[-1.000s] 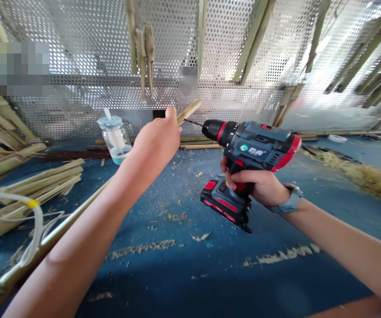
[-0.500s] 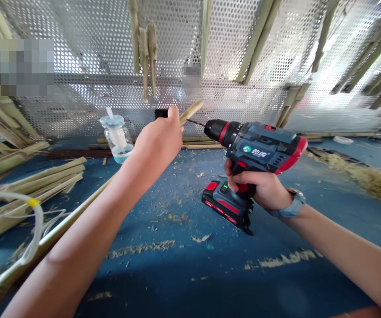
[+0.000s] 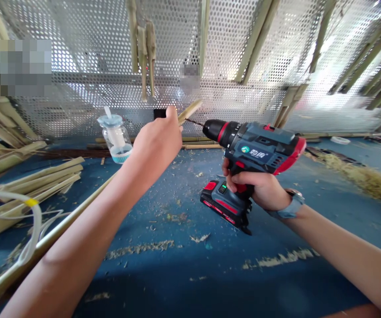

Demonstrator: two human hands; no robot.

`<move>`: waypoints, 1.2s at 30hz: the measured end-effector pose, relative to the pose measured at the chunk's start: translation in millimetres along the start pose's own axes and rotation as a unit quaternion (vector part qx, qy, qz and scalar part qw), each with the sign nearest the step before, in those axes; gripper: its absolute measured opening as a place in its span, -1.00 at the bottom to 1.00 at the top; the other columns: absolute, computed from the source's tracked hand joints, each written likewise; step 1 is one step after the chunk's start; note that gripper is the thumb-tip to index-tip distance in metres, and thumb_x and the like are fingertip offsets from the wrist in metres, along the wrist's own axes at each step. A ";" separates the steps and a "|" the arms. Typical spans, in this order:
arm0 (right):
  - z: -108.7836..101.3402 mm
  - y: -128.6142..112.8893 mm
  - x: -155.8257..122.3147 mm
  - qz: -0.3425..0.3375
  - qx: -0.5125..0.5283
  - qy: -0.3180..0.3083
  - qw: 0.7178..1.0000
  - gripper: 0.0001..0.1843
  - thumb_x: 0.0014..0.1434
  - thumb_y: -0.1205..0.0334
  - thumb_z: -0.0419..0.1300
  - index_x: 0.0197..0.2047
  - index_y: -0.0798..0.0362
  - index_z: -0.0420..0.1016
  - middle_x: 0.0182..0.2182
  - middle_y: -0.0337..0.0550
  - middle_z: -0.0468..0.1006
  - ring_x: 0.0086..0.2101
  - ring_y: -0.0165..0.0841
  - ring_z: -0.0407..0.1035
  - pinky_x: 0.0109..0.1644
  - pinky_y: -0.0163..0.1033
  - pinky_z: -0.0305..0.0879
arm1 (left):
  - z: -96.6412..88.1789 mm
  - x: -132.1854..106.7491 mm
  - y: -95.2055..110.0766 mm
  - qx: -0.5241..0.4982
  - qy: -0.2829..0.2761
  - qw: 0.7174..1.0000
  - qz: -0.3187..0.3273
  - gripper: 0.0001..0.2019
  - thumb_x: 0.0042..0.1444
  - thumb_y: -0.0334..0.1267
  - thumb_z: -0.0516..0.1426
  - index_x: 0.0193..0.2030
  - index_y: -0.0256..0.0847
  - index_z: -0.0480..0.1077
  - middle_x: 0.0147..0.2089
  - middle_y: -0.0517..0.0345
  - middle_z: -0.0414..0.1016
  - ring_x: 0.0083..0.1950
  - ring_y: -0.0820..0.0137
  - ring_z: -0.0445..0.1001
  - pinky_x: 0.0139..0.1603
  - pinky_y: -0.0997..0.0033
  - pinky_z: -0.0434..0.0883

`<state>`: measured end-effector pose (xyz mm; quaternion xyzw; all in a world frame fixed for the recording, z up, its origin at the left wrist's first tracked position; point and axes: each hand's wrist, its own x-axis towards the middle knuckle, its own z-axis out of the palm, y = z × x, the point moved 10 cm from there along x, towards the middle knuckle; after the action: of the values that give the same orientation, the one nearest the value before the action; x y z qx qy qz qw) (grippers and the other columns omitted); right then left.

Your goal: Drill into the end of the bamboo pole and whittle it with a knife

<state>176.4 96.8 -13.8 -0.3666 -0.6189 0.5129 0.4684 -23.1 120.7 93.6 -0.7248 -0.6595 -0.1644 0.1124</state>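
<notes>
**Item 1:** bamboo strip (image 3: 189, 111), its end projecting up and right from my left hand (image 3: 155, 143), held in the air above the surface. My left grip is clamped shut around it. A long bamboo rod (image 3: 61, 234) runs beneath my forearm and may be the same piece, but my arm blocks the view, so I can't be sure.

**Item 2:** cordless drill (image 3: 260, 148), red and dark blue, with my right hand (image 3: 260, 190) clamped around its handle. My index finger appears to rest at the trigger. The thin drill bit (image 3: 194, 122) points left, its tip just beside the strip.

**Item 3:** battery pack (image 3: 225, 204), fitted to the drill's base, with a green light showing.

**Handling note:** for this close work, I'd keep both wrists firm, the bit square to the strip, and my left fingers clear of its line.

**Change from the earlier frame:** the green light now shows clearly, while my hands and the drill sit almost where they were.

**Surroundings:** a capped glass jar (image 3: 115, 140) stands beyond my left hand, bamboo strips (image 3: 28, 190) lie to the left, and shavings (image 3: 140, 249) are scattered across the blue surface (image 3: 177, 287), below a perforated metal panel (image 3: 230, 53).
</notes>
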 end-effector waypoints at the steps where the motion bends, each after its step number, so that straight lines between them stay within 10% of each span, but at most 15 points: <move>1: -0.1 -0.6 -0.1 -0.002 -0.002 0.004 1.000 -0.78 0.00 0.33 0.31 -0.22 0.01 0.55 -0.38 -0.25 0.52 -0.53 -0.41 0.34 -0.45 -0.20 0.19 | -0.1 0.0 0.4 -0.001 0.000 1.000 0.001 -0.53 0.44 -0.17 -0.07 0.39 -0.33 0.23 -0.06 -0.31 0.67 -0.10 0.03 0.67 -0.18 0.19 0.51; 14: 2.9 -6.9 -2.8 -0.022 -0.056 -0.010 0.998 -0.86 0.10 0.27 0.26 -0.23 0.02 0.57 -0.52 -0.26 0.53 -0.51 -0.36 0.31 -0.32 -0.17 0.23 | -0.4 -0.9 0.7 -0.006 -0.007 1.000 -0.010 -0.44 0.44 -0.17 -0.07 0.49 -0.36 0.15 -0.03 -0.34 0.67 -0.05 -0.02 0.66 -0.13 0.15 0.53; 22: -3.6 -7.6 -9.2 -0.048 -0.108 0.059 0.991 -0.65 0.33 -0.12 0.27 -0.16 0.02 0.60 -0.55 -0.23 0.56 -0.52 -0.30 0.41 -0.25 -0.11 0.37 | -1.9 -1.9 1.8 0.001 0.005 1.000 0.003 -0.49 0.44 -0.19 -0.08 0.43 -0.38 0.21 -0.02 -0.37 0.66 -0.06 -0.03 0.67 -0.16 0.17 0.53; 31: -3.6 -17.8 -11.7 -0.061 -0.122 0.120 0.983 -0.70 0.31 -0.08 0.26 -0.27 -0.03 0.57 -0.30 -0.10 0.69 -0.55 -0.34 0.43 -0.32 -0.09 0.41 | 0.4 -0.1 1.9 0.012 0.013 1.000 0.007 -0.55 0.44 -0.18 -0.08 0.36 -0.33 0.26 -0.06 -0.34 0.67 -0.11 0.01 0.66 -0.19 0.19 0.52; 36: -2.8 -11.7 -9.6 -0.038 -0.116 0.076 0.990 -0.69 0.32 -0.08 0.26 -0.25 -0.01 0.58 -0.51 -0.20 0.58 -0.53 -0.32 0.41 -0.28 -0.13 0.37 | 0.0 -1.0 1.8 -0.002 0.006 1.000 0.003 -0.52 0.44 -0.19 -0.07 0.39 -0.37 0.23 -0.03 -0.37 0.66 -0.09 -0.02 0.67 -0.16 0.15 0.53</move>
<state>182.3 86.3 -4.2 -0.4325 -0.6502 0.3899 0.4880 -21.4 119.6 93.3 -0.7263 -0.6560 -0.1697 0.1155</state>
